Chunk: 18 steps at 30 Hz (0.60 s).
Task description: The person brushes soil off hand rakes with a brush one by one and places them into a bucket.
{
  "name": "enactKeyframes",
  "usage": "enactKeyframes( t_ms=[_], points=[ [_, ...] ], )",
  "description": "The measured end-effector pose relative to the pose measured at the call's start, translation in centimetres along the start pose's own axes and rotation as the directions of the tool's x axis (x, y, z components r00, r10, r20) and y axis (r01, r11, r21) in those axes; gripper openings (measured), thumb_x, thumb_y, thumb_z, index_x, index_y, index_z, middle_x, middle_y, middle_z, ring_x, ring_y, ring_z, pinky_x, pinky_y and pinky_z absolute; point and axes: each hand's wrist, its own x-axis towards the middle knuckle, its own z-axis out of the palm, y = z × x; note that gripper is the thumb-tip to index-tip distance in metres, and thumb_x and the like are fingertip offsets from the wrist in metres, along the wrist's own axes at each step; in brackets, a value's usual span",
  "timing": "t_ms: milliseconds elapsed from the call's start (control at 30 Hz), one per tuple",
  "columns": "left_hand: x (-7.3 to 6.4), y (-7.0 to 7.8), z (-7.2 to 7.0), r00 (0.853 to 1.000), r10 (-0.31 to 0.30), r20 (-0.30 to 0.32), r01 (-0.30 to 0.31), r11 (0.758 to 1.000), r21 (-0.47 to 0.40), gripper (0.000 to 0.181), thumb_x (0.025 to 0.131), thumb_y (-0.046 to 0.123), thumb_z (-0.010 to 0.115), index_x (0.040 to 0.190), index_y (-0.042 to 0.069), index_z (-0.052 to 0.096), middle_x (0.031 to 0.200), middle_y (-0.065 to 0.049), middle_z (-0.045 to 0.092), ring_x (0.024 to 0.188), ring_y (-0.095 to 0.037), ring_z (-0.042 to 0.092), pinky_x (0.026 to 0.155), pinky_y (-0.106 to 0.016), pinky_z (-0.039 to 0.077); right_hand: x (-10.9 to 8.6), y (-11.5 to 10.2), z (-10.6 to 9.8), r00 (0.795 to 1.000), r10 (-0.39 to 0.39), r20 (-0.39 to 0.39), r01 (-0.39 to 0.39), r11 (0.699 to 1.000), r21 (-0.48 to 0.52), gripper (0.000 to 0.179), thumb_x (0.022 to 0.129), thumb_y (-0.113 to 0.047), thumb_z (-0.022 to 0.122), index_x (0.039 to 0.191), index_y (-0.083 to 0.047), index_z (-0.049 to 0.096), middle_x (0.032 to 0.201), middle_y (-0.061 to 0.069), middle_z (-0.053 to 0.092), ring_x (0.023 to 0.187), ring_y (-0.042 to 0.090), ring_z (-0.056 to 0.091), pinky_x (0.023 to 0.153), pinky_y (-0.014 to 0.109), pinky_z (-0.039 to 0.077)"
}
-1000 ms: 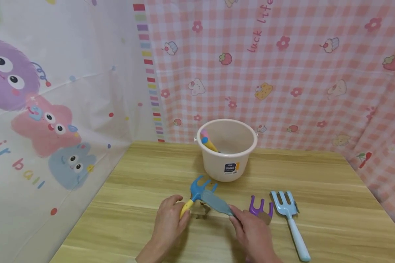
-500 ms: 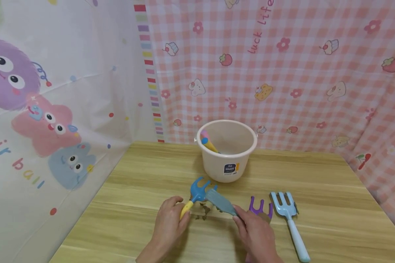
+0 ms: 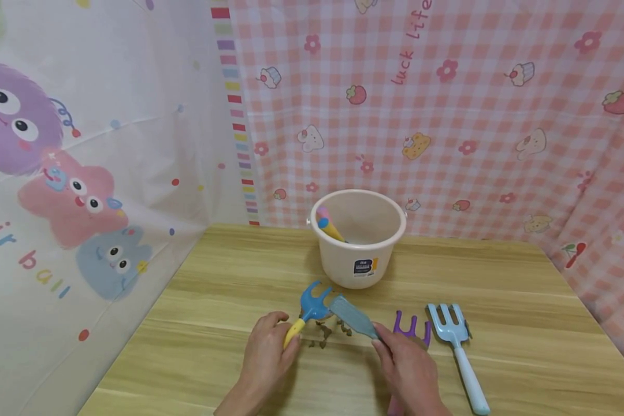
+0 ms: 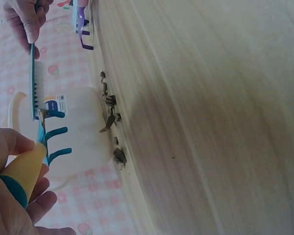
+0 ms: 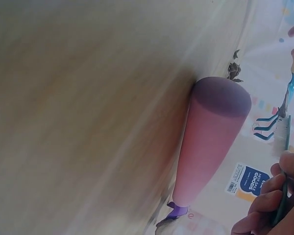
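Note:
My left hand (image 3: 267, 355) grips the yellow handle of a small garden rake with a blue head (image 3: 312, 303), its prongs facing down in the left wrist view. In my right hand (image 3: 411, 367) is a flat grey-green brush (image 3: 352, 316) with pale bristles (image 5: 281, 137), held by its dark handle. The brush's tip overlaps the rake's right prong, and its bristles face the rake head. Brown clumps of dirt (image 3: 322, 332) lie on the wooden table (image 3: 213, 289) below the two tools. More dirt clings to the rake head.
A cream bucket (image 3: 356, 266) stands behind the hands, holding a tool with a yellow and blue handle (image 3: 331, 228). To the right lie a purple fork (image 3: 407, 331) with a pink handle (image 5: 210, 142), partly under my right hand, and a light blue fork (image 3: 463, 358). Patterned cloths (image 3: 447, 115) hang behind.
My right hand has drawn the brush to the right, from the middle of the rake head to its right prong. More dirt shows on the table. The left hand stays nearly still.

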Motion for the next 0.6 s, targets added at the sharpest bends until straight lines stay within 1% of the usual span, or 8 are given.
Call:
enactKeyframes(
  t_ms=[133,267,467,600],
  points=[
    [-0.06,0.1,-0.03,1.0,-0.001,0.01,0.001,1.0,0.003,0.004,0.078,0.007,0.073,0.081,0.004,0.073,0.103,-0.013,0.067,0.096,-0.03,0.062,0.085,-0.047,0.049,0.11,0.11,0.0,1.0,0.016,0.004,-0.016,1.0,-0.007,0.034,0.092,-0.024,0.071,0.126,-0.022,0.069,0.085,-0.004,0.068,0.07,0.016,0.057,0.057,0.034,0.044],
    [-0.1,0.1,0.0,1.0,-0.001,0.012,0.001,1.0,0.006,0.005,0.078,0.007,0.073,0.081,0.004,0.073,0.104,-0.013,0.067,0.096,-0.03,0.062,0.085,-0.047,0.049,0.1,0.25,0.02,1.0,0.013,-0.004,-0.013,1.0,-0.011,0.034,0.092,-0.023,0.071,0.126,-0.022,0.069,0.09,-0.003,0.07,0.075,0.019,0.06,0.059,0.037,0.046],
    [-0.15,0.05,0.06,1.0,0.004,0.005,-0.004,1.0,0.008,0.006,0.077,0.007,0.074,0.082,0.003,0.073,0.103,-0.013,0.067,0.094,-0.03,0.062,0.083,-0.047,0.05,0.18,0.42,0.05,1.0,0.022,-0.005,-0.022,1.0,-0.007,0.033,0.092,-0.024,0.07,0.126,-0.022,0.069,0.092,-0.002,0.071,0.076,0.019,0.061,0.06,0.037,0.047],
    [-0.15,0.04,0.08,1.0,0.014,-0.002,-0.014,1.0,0.005,0.006,0.076,0.006,0.075,0.081,0.003,0.073,0.102,-0.013,0.067,0.091,-0.029,0.062,0.08,-0.045,0.05,0.26,0.48,0.04,1.0,0.024,-0.015,-0.024,1.0,-0.011,0.032,0.092,-0.024,0.07,0.125,-0.022,0.069,0.094,-0.001,0.072,0.078,0.022,0.064,0.061,0.039,0.049]
  ],
)
